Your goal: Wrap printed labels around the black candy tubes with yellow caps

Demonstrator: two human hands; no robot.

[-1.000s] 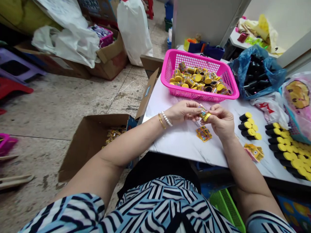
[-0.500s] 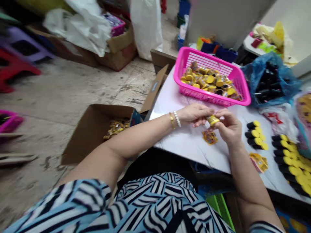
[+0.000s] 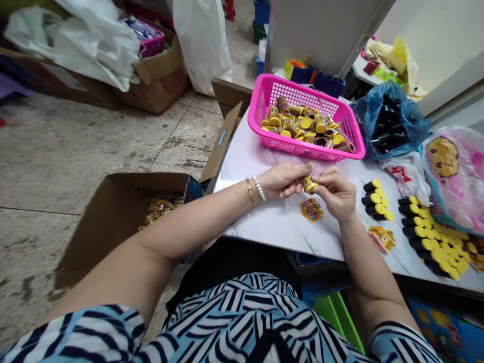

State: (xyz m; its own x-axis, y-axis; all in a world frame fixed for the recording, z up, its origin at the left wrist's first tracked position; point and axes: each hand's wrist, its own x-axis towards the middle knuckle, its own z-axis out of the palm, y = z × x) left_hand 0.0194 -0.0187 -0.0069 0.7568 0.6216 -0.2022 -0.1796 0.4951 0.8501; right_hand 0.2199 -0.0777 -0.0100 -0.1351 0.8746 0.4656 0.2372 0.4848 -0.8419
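Between my two hands, over the white table (image 3: pixel 260 227), is a small yellow-capped cylinder (image 3: pixel 309 184) with a printed wrap. My left hand (image 3: pixel 285 180) pinches its upper end between thumb and fingers. My right hand (image 3: pixel 336 194) grips the yellow end from the other side. Just below lies a small stack of printed yellow and orange labels (image 3: pixel 311 209). A second little pile of labels (image 3: pixel 382 238) rests by my right forearm. Behind my hands stands a pink basket (image 3: pixel 306 151) with many wrapped yellow cylinders (image 3: pixel 302 123) in it.
Rows of black cylinders with yellow caps (image 3: pixel 434 242) lie to the right, with a smaller group (image 3: pixel 378 201) nearer me. Behind them are a blue plastic bag (image 3: pixel 393 126) of black pieces and a white bag (image 3: pixel 408 174). An open carton (image 3: pixel 98 217) stands left of the table.
The camera view has turned, so the scene sits farther left in the picture. Both hands still hold the small cylinder, with little visible change in their grip.
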